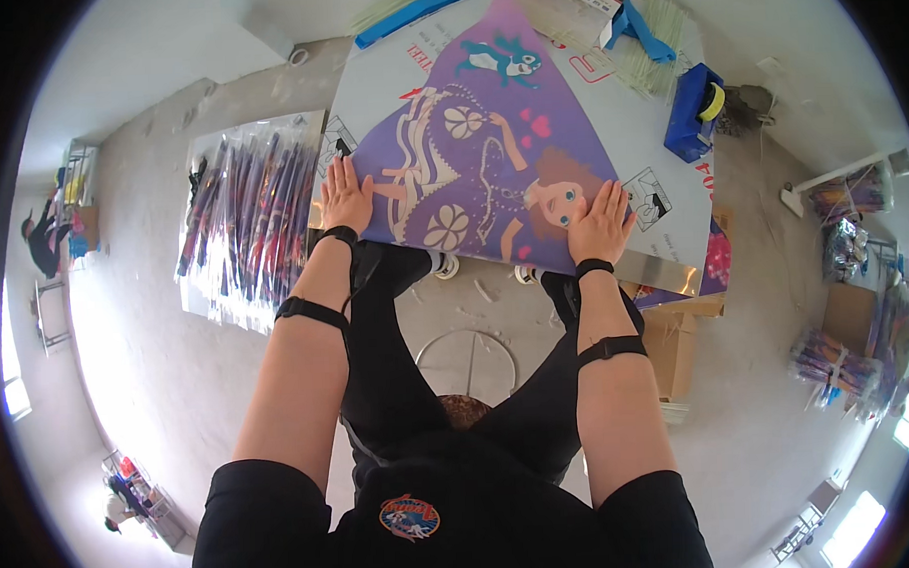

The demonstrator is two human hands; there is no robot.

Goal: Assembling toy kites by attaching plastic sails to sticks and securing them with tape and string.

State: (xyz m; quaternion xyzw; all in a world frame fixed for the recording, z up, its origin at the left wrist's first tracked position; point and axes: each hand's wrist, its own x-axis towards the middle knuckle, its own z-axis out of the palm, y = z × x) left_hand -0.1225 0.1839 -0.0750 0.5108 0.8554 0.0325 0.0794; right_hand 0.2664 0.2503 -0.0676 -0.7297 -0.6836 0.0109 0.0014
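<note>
A purple triangular printed sheet [471, 173], which looks like a kite sail, lies over the work table. It carries a cartoon figure in a gown, pink hearts and a teal animal. My left hand [346, 195] rests on its near left corner with the fingers stretched out. On the near right corner, beside the printed face, my right hand [601, 224] lies flat with its fingers spread. Neither hand grips anything. Under the sheet is a grey-white board [660, 147] with printed marks; a shiny metal strip [664, 274] runs along its near right edge.
Left of the table lie several long items in clear plastic [247, 221]. A blue tape dispenser [691, 115] sits at the right edge. Pale thin rods [653, 77] and a blue strap [638, 29] lie far right. A cardboard box [674, 351] stands below. Other people [45, 238] are far left.
</note>
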